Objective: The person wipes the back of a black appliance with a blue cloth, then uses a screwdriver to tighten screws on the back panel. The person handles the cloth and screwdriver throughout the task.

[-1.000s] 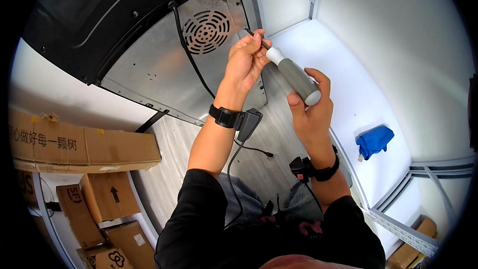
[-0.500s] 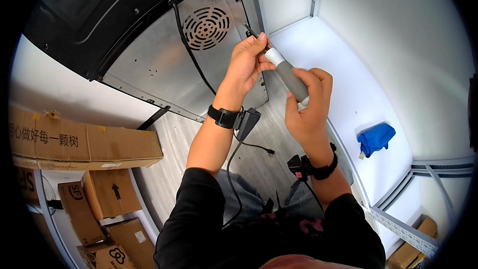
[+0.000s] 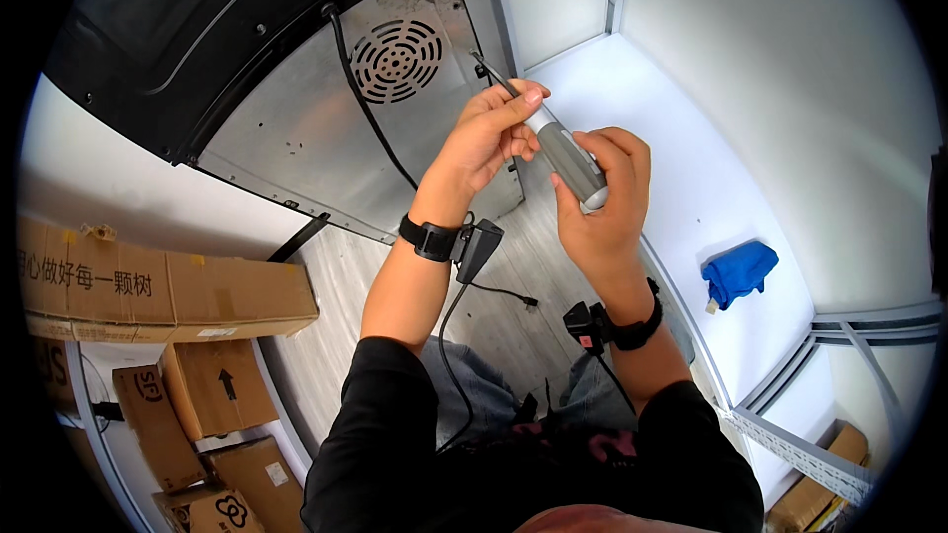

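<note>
A screwdriver (image 3: pixel 571 160) with a thick grey handle slants up to the left. Its tip meets the right edge of the metal back panel (image 3: pixel 326 128) of a black appliance (image 3: pixel 197 20). My left hand (image 3: pixel 482 135) is closed, thumb and forefinger pinching the shaft just above the handle. The fingers of my right hand (image 3: pixel 612 202) wrap the lower end of the handle. Whatever the tip presses on is too small to make out. A round vent grille (image 3: pixel 397 61) and a black power cord (image 3: pixel 360 89) lie left of the tip.
A white shelf (image 3: pixel 681 168) on a grey metal frame runs along the right, with a crumpled blue cloth (image 3: pixel 739 273) on it. Cardboard boxes (image 3: pixel 222 390) are stacked at lower left. A thin cable with a plug (image 3: pixel 531 302) lies on the wood-look floor.
The screwdriver handle has turned about its long axis, showing a different side. My left fingers have shifted on the shaft. The whole view has moved slightly.
</note>
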Demonstrator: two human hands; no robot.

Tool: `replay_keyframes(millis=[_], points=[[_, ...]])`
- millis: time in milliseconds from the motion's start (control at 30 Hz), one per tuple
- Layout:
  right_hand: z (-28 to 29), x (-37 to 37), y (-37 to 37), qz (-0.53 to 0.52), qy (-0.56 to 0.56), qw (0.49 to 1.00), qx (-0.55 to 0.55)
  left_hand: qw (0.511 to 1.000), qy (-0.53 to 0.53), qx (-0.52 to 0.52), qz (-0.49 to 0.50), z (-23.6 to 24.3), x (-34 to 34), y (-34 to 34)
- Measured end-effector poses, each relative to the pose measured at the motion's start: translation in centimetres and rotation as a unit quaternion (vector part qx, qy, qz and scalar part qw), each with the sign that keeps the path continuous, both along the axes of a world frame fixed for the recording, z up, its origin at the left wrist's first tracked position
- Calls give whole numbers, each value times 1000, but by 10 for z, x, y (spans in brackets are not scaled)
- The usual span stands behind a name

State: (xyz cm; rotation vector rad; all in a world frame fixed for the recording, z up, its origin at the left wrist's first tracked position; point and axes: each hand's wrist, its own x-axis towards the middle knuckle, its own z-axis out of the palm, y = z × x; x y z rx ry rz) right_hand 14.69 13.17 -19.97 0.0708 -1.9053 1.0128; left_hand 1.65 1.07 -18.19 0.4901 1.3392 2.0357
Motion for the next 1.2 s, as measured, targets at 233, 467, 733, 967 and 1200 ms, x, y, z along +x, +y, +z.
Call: replay_keyframes(millis=[233,467,733,967,1200], points=[[5,10,-1,78,-161,958,-226,996,-42,80,0,-1,1,3],[-6,-1,4,7,-36,999,-28,1000,-1,-8,14,-2,7,2],[4,10,2,106,-219,939,-242,998,-19,68,6,-10,5,3],[-2,5,7,35,-112,986,-119,986,-47,97,124,-12,-7,5],[-5,4,5,15,-74,995,-64,968,-64,81,228,-18,-22,12]])
